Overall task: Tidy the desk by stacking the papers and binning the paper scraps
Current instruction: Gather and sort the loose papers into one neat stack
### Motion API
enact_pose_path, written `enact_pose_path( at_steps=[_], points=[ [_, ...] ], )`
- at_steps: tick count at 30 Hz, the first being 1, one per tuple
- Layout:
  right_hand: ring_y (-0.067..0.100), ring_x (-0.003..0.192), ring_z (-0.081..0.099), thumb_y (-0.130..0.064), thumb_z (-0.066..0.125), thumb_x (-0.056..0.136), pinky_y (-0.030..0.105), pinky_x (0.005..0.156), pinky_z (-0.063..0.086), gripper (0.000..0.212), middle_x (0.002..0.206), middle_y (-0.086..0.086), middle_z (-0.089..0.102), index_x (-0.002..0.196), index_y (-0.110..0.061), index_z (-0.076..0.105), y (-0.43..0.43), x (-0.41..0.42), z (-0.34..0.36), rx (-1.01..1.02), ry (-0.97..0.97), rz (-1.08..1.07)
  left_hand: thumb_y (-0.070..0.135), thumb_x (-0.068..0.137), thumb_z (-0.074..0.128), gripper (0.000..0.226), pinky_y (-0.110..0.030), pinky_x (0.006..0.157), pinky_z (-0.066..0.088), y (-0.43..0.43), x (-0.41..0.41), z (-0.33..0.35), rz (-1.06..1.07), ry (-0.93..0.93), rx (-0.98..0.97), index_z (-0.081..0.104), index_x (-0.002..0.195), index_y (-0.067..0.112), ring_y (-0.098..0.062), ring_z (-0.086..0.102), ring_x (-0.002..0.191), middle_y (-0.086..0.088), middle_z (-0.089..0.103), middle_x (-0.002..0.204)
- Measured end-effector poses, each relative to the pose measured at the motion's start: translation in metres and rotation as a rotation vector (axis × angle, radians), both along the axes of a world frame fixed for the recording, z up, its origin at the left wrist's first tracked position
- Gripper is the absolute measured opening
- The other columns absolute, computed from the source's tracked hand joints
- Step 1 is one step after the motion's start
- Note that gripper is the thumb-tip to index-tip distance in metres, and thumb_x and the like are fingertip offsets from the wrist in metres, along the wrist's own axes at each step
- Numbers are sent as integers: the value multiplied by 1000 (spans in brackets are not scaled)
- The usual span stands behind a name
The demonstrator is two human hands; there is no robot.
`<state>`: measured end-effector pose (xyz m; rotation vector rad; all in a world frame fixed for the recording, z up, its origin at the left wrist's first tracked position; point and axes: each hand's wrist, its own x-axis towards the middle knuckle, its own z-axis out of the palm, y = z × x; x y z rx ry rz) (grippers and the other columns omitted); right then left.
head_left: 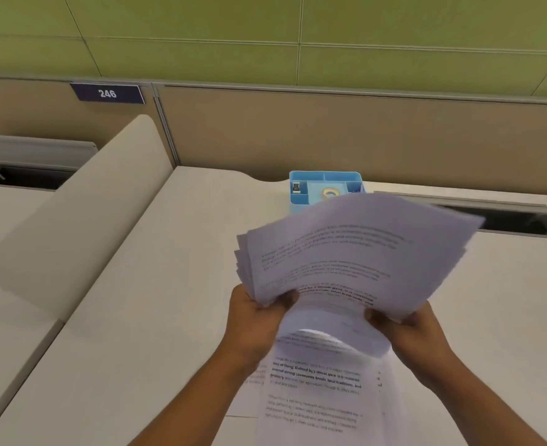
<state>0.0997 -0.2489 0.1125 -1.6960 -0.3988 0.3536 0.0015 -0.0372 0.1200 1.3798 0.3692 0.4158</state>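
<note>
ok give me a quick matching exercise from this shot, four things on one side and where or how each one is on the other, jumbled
Things
1 papers
2 tape
3 sign
4 tray

Place or state
a blue, at the back of the desk
b fixed on the partition
c held up by the left hand and right hand
d inside a compartment

Pairs: 1-c, 2-d, 3-b, 4-a

The blurred papers point(346, 252) hide the near part of the blue organizer point(298, 202).
</note>
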Motion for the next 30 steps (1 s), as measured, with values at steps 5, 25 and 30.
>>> enact_pose_path(
  at_steps=[5, 25, 30],
  points=[
    [19, 96, 71, 10, 65, 85, 39, 76, 62, 54, 103, -4, 75, 100, -41, 72, -2, 0, 4, 71, -81, 2, 0, 84, 75, 37, -40, 77, 62, -9, 4, 0, 20, -23, 55, 77, 103, 32, -22, 73, 99, -1, 77, 102],
    [18, 94, 73, -27, 79, 73, 31, 70, 60, 37, 106, -3, 75, 106, -42, 71, -12, 5, 1, 148, -22, -30, 68, 78, 64, 44, -27, 67, 60, 1, 30, 54, 8, -280, 257, 65, 110, 39, -24, 70, 98, 9, 75, 105],
    [22, 109, 68, -24, 80, 74, 40, 85, 58, 50, 118, 4, 71, 122, -29, 65, -10, 2, -33, 187, 157, 89, 40, 71, 86, 37, -36, 76, 62, 4, 26, -11, -209, -6, 125, 74, 106, 39, -21, 73, 99, 3, 77, 105]
  ],
)
